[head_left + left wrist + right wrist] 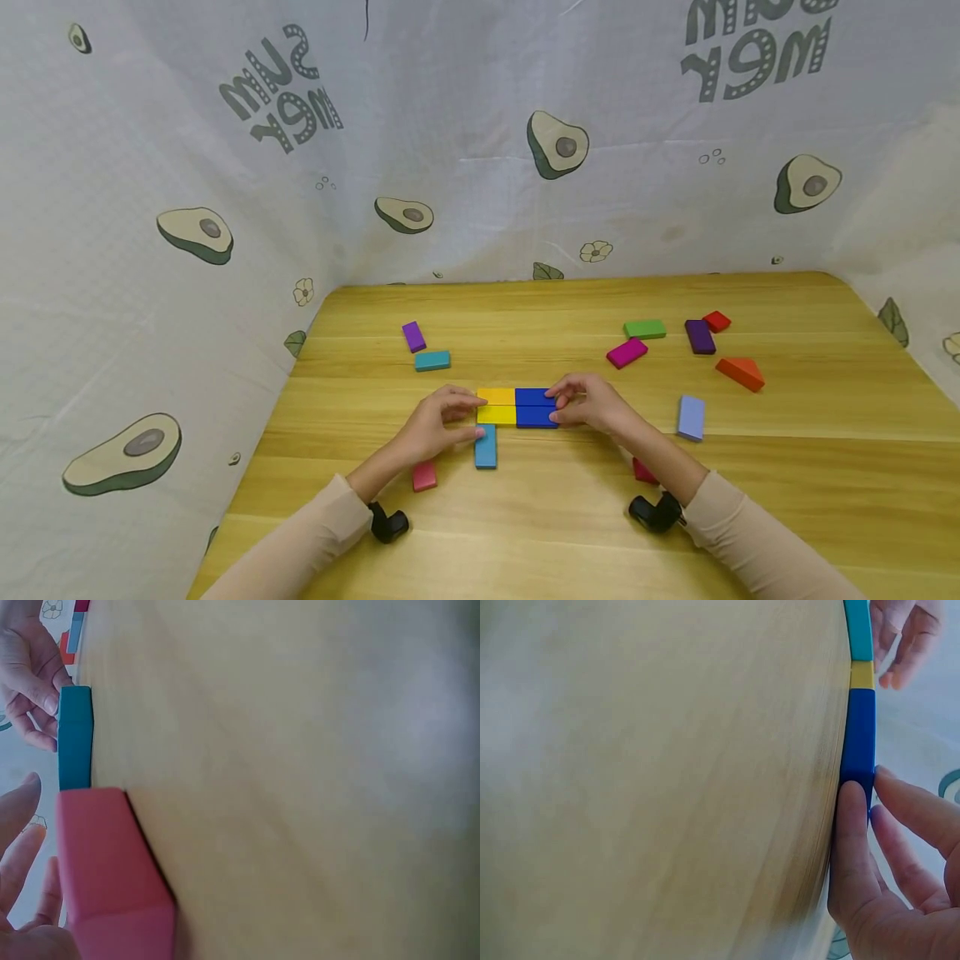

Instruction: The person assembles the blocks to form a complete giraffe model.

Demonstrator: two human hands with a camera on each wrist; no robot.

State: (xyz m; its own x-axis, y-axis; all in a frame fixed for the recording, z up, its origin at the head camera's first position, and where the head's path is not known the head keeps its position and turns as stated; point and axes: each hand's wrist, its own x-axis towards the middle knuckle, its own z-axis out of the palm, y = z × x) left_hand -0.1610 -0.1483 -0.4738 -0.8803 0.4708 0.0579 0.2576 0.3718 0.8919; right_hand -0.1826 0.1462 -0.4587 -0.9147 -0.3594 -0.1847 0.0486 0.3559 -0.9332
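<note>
Two blue blocks (pixel 534 417) lie long side to long side on the table, end to end with an orange-yellow block (pixel 496 396) and a yellow block (pixel 497 415), making one flat rectangle. My right hand (pixel 592 404) pinches the blue pair at its right end, thumb on the near side and index finger at the far corner. At the rectangle's left end is my left hand (pixel 442 422), its fingers loosely bent and holding nothing. A light blue block (pixel 486 450) lies just below the yellow one, by the left thumb. Near the left wrist rests a pink block (pixel 112 855).
Purple (pixel 414 337) and teal (pixel 432 361) blocks lie at the back left. Toward the right are green (pixel 645 329), magenta (pixel 627 353), dark purple (pixel 700 337), pale blue (pixel 691 418) and several red or orange pieces (pixel 741 373). A patterned cloth (pixel 480 167) hangs behind the table.
</note>
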